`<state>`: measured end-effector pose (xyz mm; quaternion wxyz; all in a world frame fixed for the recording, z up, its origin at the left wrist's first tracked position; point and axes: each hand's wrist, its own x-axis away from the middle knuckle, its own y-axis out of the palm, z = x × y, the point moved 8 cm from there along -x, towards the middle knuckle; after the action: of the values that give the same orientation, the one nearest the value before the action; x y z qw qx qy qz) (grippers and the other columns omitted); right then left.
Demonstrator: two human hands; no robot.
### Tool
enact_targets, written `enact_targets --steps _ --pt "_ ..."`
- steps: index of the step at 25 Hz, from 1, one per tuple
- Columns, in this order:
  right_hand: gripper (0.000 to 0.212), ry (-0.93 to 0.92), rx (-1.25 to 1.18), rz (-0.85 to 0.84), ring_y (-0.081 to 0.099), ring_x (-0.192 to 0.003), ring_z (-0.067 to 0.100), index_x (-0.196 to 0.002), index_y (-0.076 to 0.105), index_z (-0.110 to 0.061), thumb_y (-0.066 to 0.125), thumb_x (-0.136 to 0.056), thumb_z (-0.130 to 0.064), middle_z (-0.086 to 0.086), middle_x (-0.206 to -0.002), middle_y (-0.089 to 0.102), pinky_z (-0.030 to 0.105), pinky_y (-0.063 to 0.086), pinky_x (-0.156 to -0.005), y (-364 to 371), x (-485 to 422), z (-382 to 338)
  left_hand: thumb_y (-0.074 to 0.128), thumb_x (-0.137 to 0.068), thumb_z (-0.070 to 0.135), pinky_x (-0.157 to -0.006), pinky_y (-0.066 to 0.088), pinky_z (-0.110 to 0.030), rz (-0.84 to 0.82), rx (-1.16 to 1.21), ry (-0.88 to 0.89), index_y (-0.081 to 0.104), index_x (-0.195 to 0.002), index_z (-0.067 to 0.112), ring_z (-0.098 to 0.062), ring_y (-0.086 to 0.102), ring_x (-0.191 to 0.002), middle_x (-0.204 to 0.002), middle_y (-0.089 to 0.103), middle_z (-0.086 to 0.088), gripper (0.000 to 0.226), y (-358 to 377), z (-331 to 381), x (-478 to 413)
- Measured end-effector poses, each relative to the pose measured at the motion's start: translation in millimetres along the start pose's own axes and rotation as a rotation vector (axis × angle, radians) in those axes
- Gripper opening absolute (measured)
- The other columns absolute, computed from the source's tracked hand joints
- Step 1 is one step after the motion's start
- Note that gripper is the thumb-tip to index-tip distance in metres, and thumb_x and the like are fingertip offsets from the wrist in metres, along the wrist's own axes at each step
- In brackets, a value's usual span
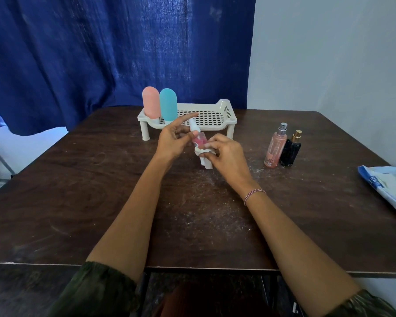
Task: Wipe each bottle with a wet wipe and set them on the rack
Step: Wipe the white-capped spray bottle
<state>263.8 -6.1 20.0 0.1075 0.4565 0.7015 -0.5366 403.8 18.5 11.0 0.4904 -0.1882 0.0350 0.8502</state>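
Note:
My left hand (173, 139) grips a small pink spray bottle (198, 139) with a white cap, tilted, above the table's middle. My right hand (226, 156) pinches a white wet wipe (205, 160) wrapped round the bottle's lower end. Behind my hands stands a white perforated rack (212, 117) on short legs. A pink bottle (151, 102) and a teal bottle (168, 104) stand upright at the rack's left end. To the right on the table stand a tall pink spray bottle (274, 146) and a black bottle with a gold cap (291, 151), touching each other.
The dark wooden table (101, 191) is scuffed and dusty. A blue and white wipes pack (389, 186) lies at its right edge. A blue curtain (101, 53) hangs behind, with a white wall to the right. The rack's right part holds nothing.

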Motion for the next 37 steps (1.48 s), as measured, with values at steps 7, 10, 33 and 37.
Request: enact_targets --steps 7,10,33,37 --pt "0.027 0.092 -0.048 0.144 0.056 -0.107 0.013 -0.109 0.068 -0.007 0.068 -0.082 -0.006 0.006 -0.111 0.063 0.028 0.051 -0.091 -17 1 6 0.065 -0.086 0.007 -0.067 0.051 -0.011 -0.033 -0.046 0.04 0.057 -0.129 0.024 -0.003 0.063 -0.075 -0.098 0.066 -0.015 0.047 6 3 -1" --pt "0.026 0.0 -0.034 0.13 0.056 -0.105 0.017 -0.106 0.068 -0.006 0.067 -0.081 -0.002 0.007 -0.106 0.061 0.025 0.05 -0.089 -13 2 -8 0.065 -0.086 0.005 -0.065 0.05 -0.011 -0.036 -0.04 0.062 0.056 -0.129 0.023 -0.001 0.058 -0.068 -0.091 0.064 -0.016 0.047 6 5 0" --pt "0.026 0.041 0.079 -0.187 0.051 -0.08 0.006 -0.103 0.071 -0.011 0.073 -0.077 -0.01 0.003 -0.097 0.061 0.015 0.044 -0.074 -1 -1 12 0.055 -0.093 0.004 -0.101 0.047 -0.039 0.025 -0.081 -0.104 0.062 -0.124 0.019 -0.022 0.046 -0.129 -0.141 0.051 -0.005 0.035 0 -11 -4" --pt "0.026 0.019 0.08 -0.135 0.054 -0.083 0.009 -0.104 0.071 -0.01 0.071 -0.078 -0.007 0.004 -0.097 0.061 0.012 0.041 -0.076 -1 -1 6 0.056 -0.092 0.005 -0.093 0.052 -0.031 0.042 -0.095 -0.099 0.065 -0.12 0.019 -0.02 0.053 -0.121 -0.136 0.055 -0.005 0.032 -1 -11 -5"
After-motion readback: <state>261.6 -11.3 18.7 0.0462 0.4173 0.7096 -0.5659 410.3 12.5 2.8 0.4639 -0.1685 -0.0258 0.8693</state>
